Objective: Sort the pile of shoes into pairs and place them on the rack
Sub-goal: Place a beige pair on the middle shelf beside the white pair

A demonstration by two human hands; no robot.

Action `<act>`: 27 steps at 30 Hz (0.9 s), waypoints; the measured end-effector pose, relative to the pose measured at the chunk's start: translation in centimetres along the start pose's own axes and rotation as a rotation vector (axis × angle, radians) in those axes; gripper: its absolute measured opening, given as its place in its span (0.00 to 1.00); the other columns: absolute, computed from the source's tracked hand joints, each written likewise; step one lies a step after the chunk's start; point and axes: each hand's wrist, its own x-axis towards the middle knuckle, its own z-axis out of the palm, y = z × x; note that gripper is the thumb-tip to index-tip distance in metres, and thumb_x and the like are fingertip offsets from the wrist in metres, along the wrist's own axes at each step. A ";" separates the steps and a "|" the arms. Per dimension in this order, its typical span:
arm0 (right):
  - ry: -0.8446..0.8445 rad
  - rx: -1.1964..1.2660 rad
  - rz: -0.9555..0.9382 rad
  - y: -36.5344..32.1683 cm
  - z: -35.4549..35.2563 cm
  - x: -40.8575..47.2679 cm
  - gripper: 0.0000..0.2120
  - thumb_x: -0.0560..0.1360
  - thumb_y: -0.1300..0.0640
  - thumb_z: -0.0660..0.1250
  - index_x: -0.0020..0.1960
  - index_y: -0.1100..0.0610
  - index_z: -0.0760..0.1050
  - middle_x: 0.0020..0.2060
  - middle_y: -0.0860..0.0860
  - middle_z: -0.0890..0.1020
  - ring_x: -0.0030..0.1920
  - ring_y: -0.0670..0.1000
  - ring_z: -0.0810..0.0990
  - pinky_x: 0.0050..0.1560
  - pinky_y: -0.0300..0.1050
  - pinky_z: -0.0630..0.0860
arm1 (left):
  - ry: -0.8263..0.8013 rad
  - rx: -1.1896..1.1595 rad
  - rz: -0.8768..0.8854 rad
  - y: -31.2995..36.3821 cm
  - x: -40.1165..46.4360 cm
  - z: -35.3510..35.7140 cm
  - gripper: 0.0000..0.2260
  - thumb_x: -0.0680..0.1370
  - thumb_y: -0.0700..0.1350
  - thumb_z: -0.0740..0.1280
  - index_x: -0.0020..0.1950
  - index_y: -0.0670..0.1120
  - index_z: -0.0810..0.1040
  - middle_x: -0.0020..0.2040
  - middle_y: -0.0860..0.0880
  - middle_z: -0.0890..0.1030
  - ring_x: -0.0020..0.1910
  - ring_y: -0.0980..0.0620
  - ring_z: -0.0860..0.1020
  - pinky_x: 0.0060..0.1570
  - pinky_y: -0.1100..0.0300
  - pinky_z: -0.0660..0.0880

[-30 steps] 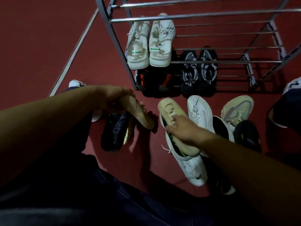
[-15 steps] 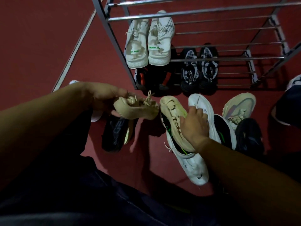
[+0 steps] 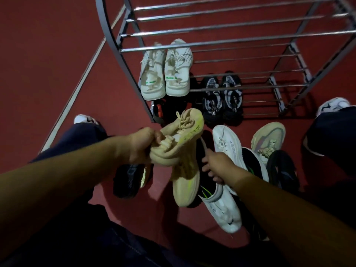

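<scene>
Fingers of the left hand (image 3: 141,145) curl tightly round the heel end of a beige knit sneaker (image 3: 183,130), holding it in the air with its laces up and its toe toward the shoe rack (image 3: 212,46). A second beige sneaker (image 3: 185,182) hangs just below it, toe pointing back at the person, and the two touch near the left hand — which hand bears the lower one I cannot tell. The right hand (image 3: 216,166) sits beside that lower sneaker with its fingers bent, pinching what looks like the rim of a dark-lined white shoe (image 3: 221,207) on the red floor (image 3: 57,54).

On the rack, a cream pair (image 3: 166,74) sits on a middle shelf, a black-and-white pair (image 3: 222,97) lower down. Loose on the floor lie a white sneaker (image 3: 227,143), a beige-and-grey sneaker (image 3: 269,139), a black shoe (image 3: 283,170) at right and another black shoe (image 3: 129,180) at left.
</scene>
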 end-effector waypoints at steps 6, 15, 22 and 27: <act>-0.094 0.428 -0.025 -1.8 -1.7 0.1 0.29 0.73 0.33 0.61 0.61 0.55 0.79 0.51 0.56 0.85 0.52 0.58 0.84 0.56 0.55 0.79 | -0.003 0.280 0.075 -2.8 3.3 6.5 0.13 0.79 0.51 0.66 0.60 0.47 0.77 0.54 0.46 0.83 0.51 0.46 0.82 0.48 0.54 0.78; 0.374 -0.566 -0.103 2.4 -3.1 0.4 0.17 0.81 0.54 0.53 0.64 0.62 0.70 0.59 0.61 0.77 0.59 0.62 0.76 0.50 0.48 0.70 | 0.785 0.585 0.069 -7.7 10.7 4.7 0.19 0.80 0.49 0.59 0.69 0.44 0.69 0.67 0.40 0.70 0.64 0.40 0.72 0.61 0.50 0.70; 0.202 -0.645 -0.104 1.7 -3.3 -0.3 0.19 0.83 0.58 0.49 0.68 0.63 0.69 0.67 0.62 0.71 0.65 0.62 0.72 0.62 0.47 0.69 | 0.557 0.313 -0.056 -7.7 10.4 3.6 0.13 0.75 0.33 0.66 0.59 0.40 0.72 0.45 0.41 0.78 0.36 0.46 0.78 0.28 0.58 0.76; 0.219 -0.589 -0.078 1.6 -3.1 -0.4 0.19 0.83 0.55 0.50 0.67 0.63 0.69 0.67 0.61 0.71 0.66 0.61 0.72 0.64 0.48 0.69 | 0.481 0.348 -0.116 -7.5 9.9 2.7 0.15 0.73 0.32 0.69 0.59 0.36 0.75 0.39 0.43 0.79 0.31 0.47 0.77 0.22 0.62 0.72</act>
